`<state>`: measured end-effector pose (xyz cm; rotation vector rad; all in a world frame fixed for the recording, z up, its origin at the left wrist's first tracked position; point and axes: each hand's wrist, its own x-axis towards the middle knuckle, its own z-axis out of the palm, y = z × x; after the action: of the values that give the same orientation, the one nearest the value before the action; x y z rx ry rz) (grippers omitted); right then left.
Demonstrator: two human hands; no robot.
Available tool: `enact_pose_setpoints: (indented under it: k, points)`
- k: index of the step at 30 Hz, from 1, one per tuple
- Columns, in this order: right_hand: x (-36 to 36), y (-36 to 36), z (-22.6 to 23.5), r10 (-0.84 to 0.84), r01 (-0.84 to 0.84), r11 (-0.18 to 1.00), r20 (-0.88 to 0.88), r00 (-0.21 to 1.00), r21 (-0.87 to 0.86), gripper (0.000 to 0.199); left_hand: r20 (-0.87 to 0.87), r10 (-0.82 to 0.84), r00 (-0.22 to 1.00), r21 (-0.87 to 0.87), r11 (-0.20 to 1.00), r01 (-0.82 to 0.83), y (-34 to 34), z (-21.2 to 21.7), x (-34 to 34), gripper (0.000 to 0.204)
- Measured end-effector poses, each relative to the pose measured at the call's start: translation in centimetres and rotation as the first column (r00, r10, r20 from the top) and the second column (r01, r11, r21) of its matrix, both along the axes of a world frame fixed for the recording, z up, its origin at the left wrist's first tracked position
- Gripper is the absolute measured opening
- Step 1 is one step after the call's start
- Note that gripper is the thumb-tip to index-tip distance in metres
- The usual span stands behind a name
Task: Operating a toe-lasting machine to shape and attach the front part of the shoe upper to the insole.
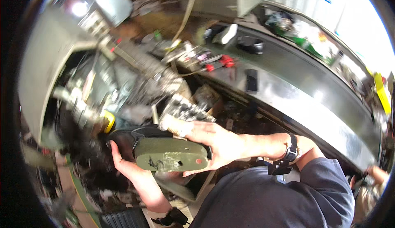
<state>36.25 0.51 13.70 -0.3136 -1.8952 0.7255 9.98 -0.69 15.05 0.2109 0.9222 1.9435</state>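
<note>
Between my hands is an olive-green, long rounded block (164, 156) with a small dark hole, a reddish spot and dark scribbled marks on its face. Black material (123, 139) shows along its far side and left end; its kind cannot be made out. My left hand (133, 170) supports the block's left end from the near side, thumb pointing up and other fingers hidden underneath. Across the right end, my right hand (216, 143) grips it, fingers over the far edge and thumb at the near edge. Whitish wrapping covers a fingertip of that hand.
Right of me runs a long metal bench (304, 100) with a dark phone (252, 80) and red-handled tools (220, 62) on it. A pale machine housing (49, 67) stands at left, beside blurred clutter. Another person's hand (376, 174) shows at the far right edge.
</note>
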Motion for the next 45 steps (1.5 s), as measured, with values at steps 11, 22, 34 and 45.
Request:
enact_pose_setpoints:
  k: [11, 22, 34, 45]
  points:
    - [28.5, -7.1, -11.2, -0.649, 0.493, 0.608, -0.032, 0.760, -0.623, 0.081, 0.066, -0.864, 0.498, -0.458, 0.418, 0.785, 8.8, -14.7, 33.1, 0.051]
    - [73.2, -25.8, -22.4, -0.893, -0.026, 0.358, -0.334, -0.301, -0.933, 0.048, -0.327, -0.943, 0.057, -0.570, 0.245, 0.784, 8.6, -21.2, 46.7, 0.057]
    - [58.1, -18.5, -30.8, -0.707, 0.930, -0.335, 0.693, -0.143, -0.151, 0.072, -0.830, -0.524, -0.190, -0.539, 0.668, 0.513, 17.9, -27.6, 27.8, 0.035]
    - [53.6, -20.5, -32.1, -0.635, 0.928, -0.367, 0.712, -0.299, 0.063, 0.058, -0.831, 0.091, -0.549, -0.347, 0.686, 0.639, 15.4, -22.3, 37.2, 0.028]
